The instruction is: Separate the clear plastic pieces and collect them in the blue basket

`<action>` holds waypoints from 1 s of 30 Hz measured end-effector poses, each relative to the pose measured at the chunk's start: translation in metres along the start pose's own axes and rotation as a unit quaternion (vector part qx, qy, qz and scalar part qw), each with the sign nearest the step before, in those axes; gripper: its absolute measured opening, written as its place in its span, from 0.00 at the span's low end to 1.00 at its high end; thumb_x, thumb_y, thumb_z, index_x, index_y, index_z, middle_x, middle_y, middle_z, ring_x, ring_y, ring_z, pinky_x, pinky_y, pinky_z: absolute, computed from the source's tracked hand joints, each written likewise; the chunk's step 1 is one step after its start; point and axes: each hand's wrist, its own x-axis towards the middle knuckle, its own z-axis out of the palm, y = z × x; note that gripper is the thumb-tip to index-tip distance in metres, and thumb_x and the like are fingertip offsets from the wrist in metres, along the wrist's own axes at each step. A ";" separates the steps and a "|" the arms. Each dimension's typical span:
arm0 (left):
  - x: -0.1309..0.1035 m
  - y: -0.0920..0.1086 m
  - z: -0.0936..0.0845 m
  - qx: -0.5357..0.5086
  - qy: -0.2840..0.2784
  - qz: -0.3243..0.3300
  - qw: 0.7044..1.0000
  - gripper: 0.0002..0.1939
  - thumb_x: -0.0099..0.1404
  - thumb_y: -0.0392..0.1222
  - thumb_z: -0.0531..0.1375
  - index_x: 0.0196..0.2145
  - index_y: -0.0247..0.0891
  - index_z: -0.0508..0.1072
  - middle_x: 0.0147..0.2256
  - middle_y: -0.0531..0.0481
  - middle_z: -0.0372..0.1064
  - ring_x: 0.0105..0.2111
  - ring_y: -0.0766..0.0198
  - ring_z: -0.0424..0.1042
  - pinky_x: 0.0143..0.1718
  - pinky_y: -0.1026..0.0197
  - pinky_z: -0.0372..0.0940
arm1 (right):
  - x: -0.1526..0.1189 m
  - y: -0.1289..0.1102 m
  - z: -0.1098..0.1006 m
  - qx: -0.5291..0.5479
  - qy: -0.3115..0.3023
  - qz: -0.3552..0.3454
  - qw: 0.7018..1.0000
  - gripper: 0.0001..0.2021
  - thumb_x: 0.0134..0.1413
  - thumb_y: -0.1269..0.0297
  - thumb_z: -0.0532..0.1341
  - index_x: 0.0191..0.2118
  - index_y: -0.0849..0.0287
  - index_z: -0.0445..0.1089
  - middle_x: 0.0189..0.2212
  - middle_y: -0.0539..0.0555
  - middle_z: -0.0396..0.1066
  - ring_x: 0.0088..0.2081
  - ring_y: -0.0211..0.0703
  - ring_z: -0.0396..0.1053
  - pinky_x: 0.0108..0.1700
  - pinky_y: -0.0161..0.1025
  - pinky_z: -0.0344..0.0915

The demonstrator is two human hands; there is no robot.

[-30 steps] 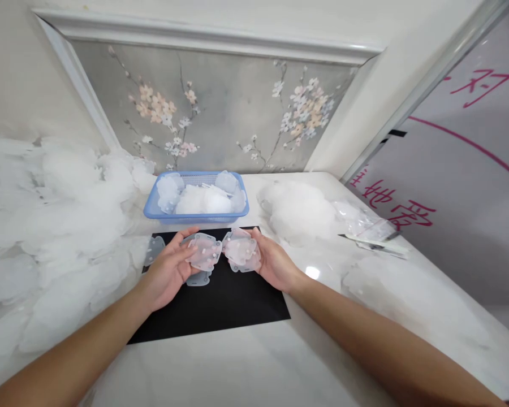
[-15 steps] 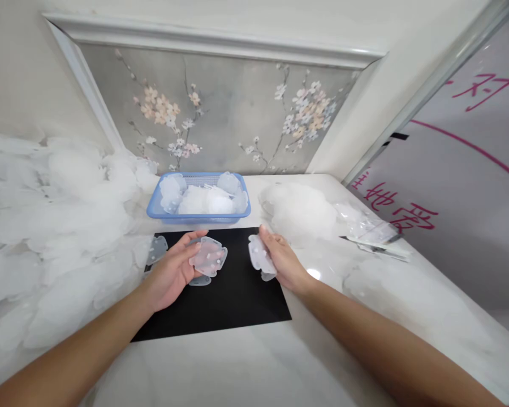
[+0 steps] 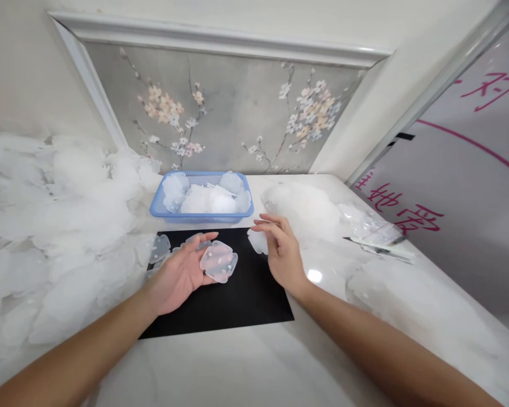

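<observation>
While right hand [image 3: 283,257] over mat edge [image 3: 287,308], room leftward

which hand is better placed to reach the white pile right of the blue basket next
Probably the right hand: it is nearer that white pile, while the left hand, farther off, holds a translucent piece.

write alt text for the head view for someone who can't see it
The left hand holds a translucent wavy-edged piece over a black sheet, while the right hand, fingers bent, is close to another pale piece. Behind the sheet is a blue basket holding pale pieces, with whitish heaps to its left and right.
</observation>
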 end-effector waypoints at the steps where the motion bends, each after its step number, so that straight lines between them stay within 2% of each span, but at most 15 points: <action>1: 0.000 -0.001 0.002 -0.007 -0.010 -0.009 1.000 0.18 0.70 0.53 0.56 0.52 0.42 0.71 0.48 0.41 0.73 0.52 0.47 0.71 0.49 0.41 0.68 | -0.002 -0.003 0.001 -0.013 -0.018 -0.044 0.999 0.15 0.67 0.68 0.49 0.44 0.51 0.74 0.54 0.59 0.65 0.56 0.51 0.67 0.58 0.56 0.65; 4: -0.001 -0.003 0.005 -0.026 -0.042 -0.025 0.998 0.22 0.69 0.58 0.55 0.52 0.41 0.71 0.50 0.40 0.71 0.52 0.46 0.70 0.50 0.39 0.66 | -0.011 -0.012 0.008 -0.017 -0.156 -0.136 0.978 0.21 0.65 0.74 0.49 0.52 0.47 0.72 0.60 0.57 0.62 0.60 0.50 0.64 0.59 0.53 0.66; 6: -0.001 -0.004 0.006 -0.025 -0.045 -0.019 0.999 0.24 0.67 0.60 0.56 0.52 0.41 0.71 0.51 0.40 0.70 0.52 0.47 0.70 0.50 0.41 0.67 | -0.015 -0.016 0.011 -0.016 -0.245 -0.139 0.959 0.22 0.64 0.75 0.49 0.57 0.47 0.68 0.63 0.58 0.59 0.63 0.49 0.60 0.59 0.51 0.66; 8: -0.002 -0.005 0.004 0.012 -0.016 -0.002 1.000 0.21 0.65 0.55 0.61 0.52 0.43 0.71 0.51 0.42 0.70 0.50 0.50 0.71 0.49 0.45 0.68 | -0.017 -0.017 0.012 -0.010 -0.275 -0.115 0.954 0.23 0.63 0.76 0.48 0.57 0.49 0.67 0.63 0.58 0.60 0.64 0.48 0.60 0.59 0.51 0.66; 11: -0.002 -0.007 0.000 0.130 0.054 0.037 0.989 0.25 0.59 0.40 0.68 0.54 0.46 0.69 0.50 0.46 0.71 0.44 0.57 0.73 0.45 0.56 0.68 | -0.013 -0.016 0.009 0.026 -0.215 -0.072 0.974 0.22 0.59 0.78 0.47 0.50 0.52 0.71 0.54 0.58 0.69 0.57 0.47 0.67 0.56 0.50 0.67; 13: -0.001 -0.009 -0.003 0.192 0.083 0.081 0.974 0.27 0.58 0.37 0.68 0.54 0.48 0.68 0.48 0.49 0.70 0.43 0.59 0.73 0.44 0.59 0.68 | -0.008 -0.015 0.005 0.060 -0.155 -0.010 0.986 0.19 0.56 0.77 0.48 0.44 0.53 0.72 0.41 0.55 0.73 0.44 0.45 0.73 0.47 0.46 0.70; 15: 0.000 -0.012 -0.005 0.237 0.101 0.123 0.958 0.25 0.60 0.38 0.66 0.54 0.49 0.68 0.45 0.52 0.67 0.43 0.61 0.72 0.45 0.59 0.68 | -0.005 -0.017 0.002 0.092 -0.135 0.076 0.984 0.16 0.56 0.74 0.49 0.40 0.55 0.72 0.26 0.49 0.69 0.29 0.41 0.68 0.35 0.41 0.68; 16: 0.001 -0.014 -0.005 0.261 0.107 0.135 0.950 0.24 0.60 0.38 0.65 0.53 0.49 0.68 0.43 0.53 0.64 0.42 0.62 0.71 0.45 0.59 0.68 | -0.004 -0.019 0.001 0.102 -0.139 0.115 0.978 0.14 0.57 0.72 0.50 0.39 0.55 0.72 0.22 0.47 0.65 0.25 0.40 0.64 0.31 0.39 0.65; 18: 0.001 -0.018 -0.004 0.298 0.105 0.141 0.938 0.21 0.61 0.38 0.64 0.52 0.49 0.68 0.40 0.55 0.61 0.39 0.64 0.70 0.44 0.59 0.69 | -0.002 -0.023 0.001 0.102 -0.157 0.162 0.969 0.10 0.59 0.65 0.54 0.41 0.55 0.72 0.23 0.46 0.67 0.23 0.38 0.61 0.29 0.38 0.61; 20: 0.001 -0.022 -0.002 0.312 0.085 0.137 0.936 0.21 0.61 0.38 0.63 0.52 0.50 0.67 0.39 0.55 0.59 0.39 0.64 0.69 0.43 0.59 0.69 | -0.002 -0.026 0.003 0.095 -0.179 0.177 0.963 0.13 0.56 0.59 0.61 0.46 0.55 0.72 0.30 0.48 0.74 0.25 0.37 0.62 0.30 0.37 0.61; 22: 0.001 -0.022 0.000 0.324 0.072 0.135 0.934 0.22 0.62 0.40 0.63 0.53 0.50 0.65 0.39 0.54 0.60 0.38 0.64 0.69 0.42 0.59 0.69 | -0.002 -0.027 0.006 0.118 -0.208 0.189 0.952 0.16 0.53 0.59 0.65 0.48 0.55 0.73 0.34 0.50 0.77 0.26 0.37 0.65 0.32 0.38 0.62; 25: 0.001 -0.012 -0.002 0.382 0.079 0.128 0.912 0.19 0.65 0.46 0.60 0.54 0.49 0.65 0.39 0.52 0.64 0.39 0.60 0.70 0.42 0.58 0.68 | 0.000 -0.025 0.007 0.182 -0.205 0.224 0.935 0.12 0.52 0.60 0.65 0.42 0.57 0.76 0.31 0.50 0.77 0.29 0.38 0.68 0.34 0.37 0.64; 27: 0.000 0.002 -0.007 0.458 0.086 0.130 0.875 0.15 0.66 0.47 0.58 0.50 0.47 0.70 0.40 0.50 0.68 0.41 0.56 0.71 0.44 0.56 0.66 | 0.003 -0.023 0.006 0.209 -0.182 0.263 0.924 0.11 0.49 0.59 0.67 0.39 0.57 0.77 0.29 0.49 0.76 0.25 0.35 0.64 0.27 0.35 0.59; 30: -0.004 0.023 -0.016 0.586 0.079 0.147 0.793 0.10 0.63 0.45 0.61 0.43 0.47 0.78 0.41 0.47 0.71 0.44 0.51 0.68 0.46 0.56 0.63 | 0.007 -0.022 0.003 0.230 -0.165 0.318 0.905 0.13 0.45 0.59 0.68 0.38 0.57 0.78 0.26 0.48 0.73 0.18 0.30 0.51 0.19 0.33 0.46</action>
